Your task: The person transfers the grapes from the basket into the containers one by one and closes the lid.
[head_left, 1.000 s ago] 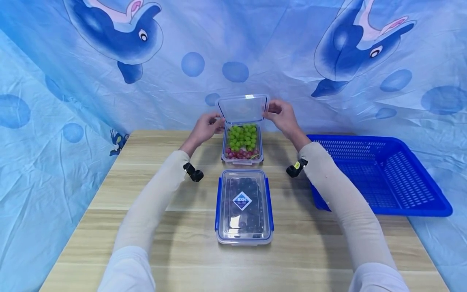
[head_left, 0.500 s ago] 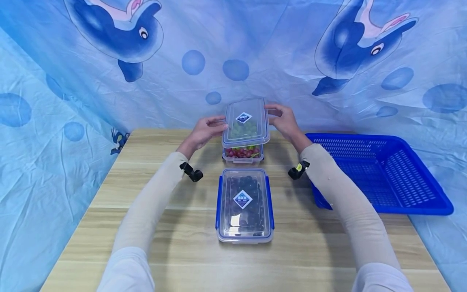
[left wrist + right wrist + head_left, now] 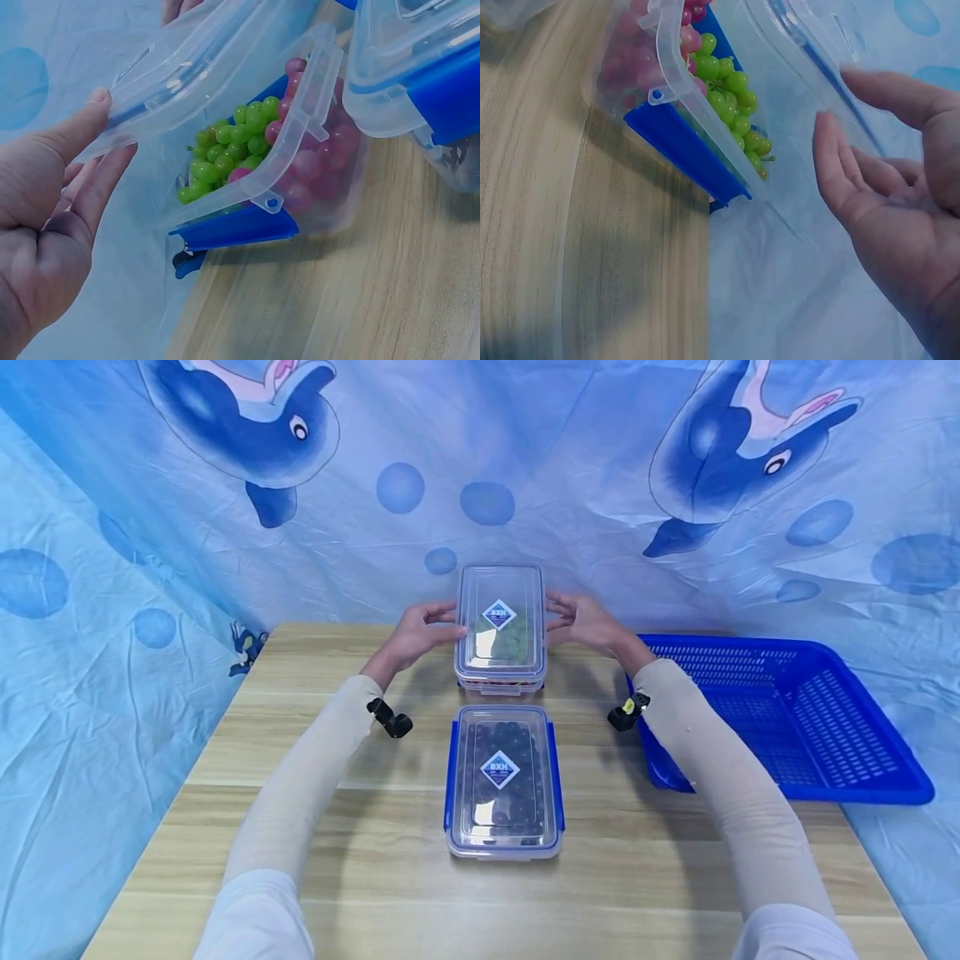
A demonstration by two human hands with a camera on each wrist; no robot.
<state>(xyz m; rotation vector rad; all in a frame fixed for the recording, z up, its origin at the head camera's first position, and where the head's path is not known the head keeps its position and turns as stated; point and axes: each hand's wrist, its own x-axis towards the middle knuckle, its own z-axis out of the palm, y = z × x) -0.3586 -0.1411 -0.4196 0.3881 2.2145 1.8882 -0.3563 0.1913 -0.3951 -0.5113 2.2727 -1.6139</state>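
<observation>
A clear lid (image 3: 499, 652) with a diamond BXH sticker lies over the far food container (image 3: 247, 196), whose blue side clips hang down. In the wrist views the lid is raised at the back above the green grapes (image 3: 236, 142) and red grapes (image 3: 307, 176) inside. My left hand (image 3: 422, 631) pinches the lid's left edge between thumb and fingers. At the lid's right edge, my right hand (image 3: 588, 622) has its thumb and fingers spread, with the edge between them. Nearer to me stands a second container (image 3: 504, 814) with its lid on and dark grapes inside.
A blue perforated plastic basket (image 3: 862, 789) stands on the right side of the wooden table (image 3: 390, 893), reaching past its edge. A blue sheet (image 3: 570, 485) with printed dolphins hangs behind the table and on the left.
The lid has swung down from upright behind the far container to lie over the grapes. Both hands came down with it, and the right hand's fingers have loosened from its edge.
</observation>
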